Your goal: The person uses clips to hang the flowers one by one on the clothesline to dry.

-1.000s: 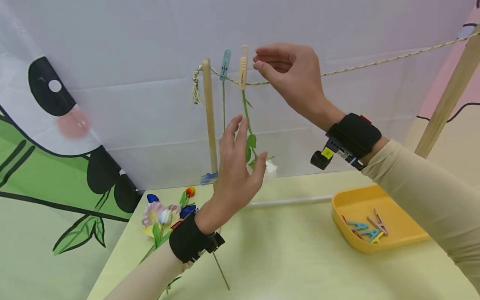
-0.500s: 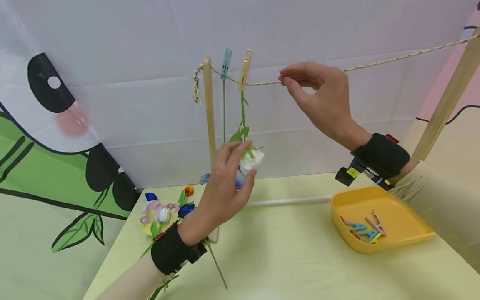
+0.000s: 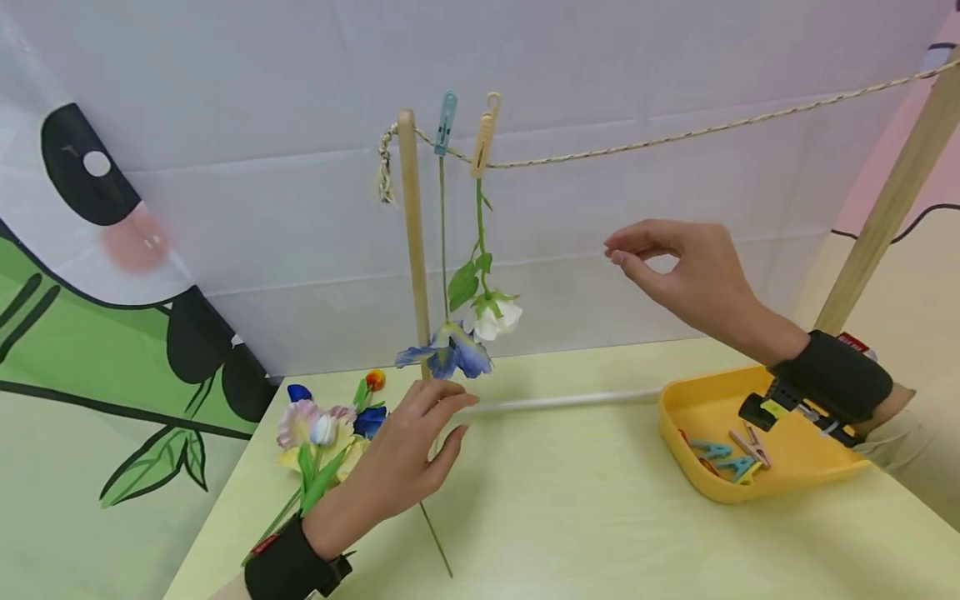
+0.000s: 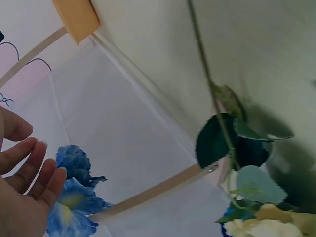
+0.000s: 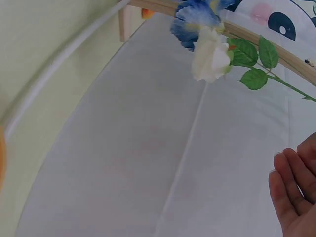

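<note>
Head view fwd/dn over table (image 3: 570,508), wrist views close, tilted, blue flower (image 3: 444,358) in all

Head view: the left hand (image 3: 405,442) blocks most of the wooden post's (image 3: 413,217) lower end, and the left wrist strap (image 3: 288,560) gets chopped by the bottom edge. The right wrist strap (image 3: 836,379) covers some of the yellow tray's (image 3: 813,458) far side, and the clothespins (image 3: 738,466) overlap too much to count. Left wrist cam crops the left hand plus a cream flower (image 4: 266,228). Right wrist cam cuts off the right hand (image 5: 296,192) and blue flower's (image 5: 195,20) top.
</note>
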`<state>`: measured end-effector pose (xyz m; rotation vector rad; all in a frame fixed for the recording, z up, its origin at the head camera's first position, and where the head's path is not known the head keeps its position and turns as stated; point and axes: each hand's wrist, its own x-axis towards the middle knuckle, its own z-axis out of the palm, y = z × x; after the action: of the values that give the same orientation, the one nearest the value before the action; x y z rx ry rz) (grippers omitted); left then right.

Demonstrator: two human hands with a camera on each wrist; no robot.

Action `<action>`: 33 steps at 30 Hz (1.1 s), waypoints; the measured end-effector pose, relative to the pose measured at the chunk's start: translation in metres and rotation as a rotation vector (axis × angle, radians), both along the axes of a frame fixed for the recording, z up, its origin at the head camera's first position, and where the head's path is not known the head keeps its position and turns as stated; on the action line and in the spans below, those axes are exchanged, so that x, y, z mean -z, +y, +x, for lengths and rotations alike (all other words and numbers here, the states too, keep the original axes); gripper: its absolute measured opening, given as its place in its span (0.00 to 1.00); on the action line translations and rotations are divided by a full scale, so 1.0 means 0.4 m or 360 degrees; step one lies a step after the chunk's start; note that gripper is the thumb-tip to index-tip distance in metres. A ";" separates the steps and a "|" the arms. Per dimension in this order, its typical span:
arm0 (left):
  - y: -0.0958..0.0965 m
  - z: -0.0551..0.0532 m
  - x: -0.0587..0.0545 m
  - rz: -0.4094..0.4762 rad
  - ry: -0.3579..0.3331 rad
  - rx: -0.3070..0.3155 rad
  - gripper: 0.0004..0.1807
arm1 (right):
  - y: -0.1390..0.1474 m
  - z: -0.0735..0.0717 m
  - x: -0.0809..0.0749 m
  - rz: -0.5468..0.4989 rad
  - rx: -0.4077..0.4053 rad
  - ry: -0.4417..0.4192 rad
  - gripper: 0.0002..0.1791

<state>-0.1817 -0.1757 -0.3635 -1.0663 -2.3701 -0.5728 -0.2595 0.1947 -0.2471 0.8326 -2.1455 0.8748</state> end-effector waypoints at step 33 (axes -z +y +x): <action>-0.129 0.032 0.151 -0.0695 -0.0341 0.0275 0.13 | 0.325 0.024 0.364 0.0675 0.0327 -0.0875 0.06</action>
<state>-0.1687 -0.2272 -0.4237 -1.4717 -2.6820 -0.2359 -0.2501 0.3248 -0.3927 0.5897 -2.9076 0.5909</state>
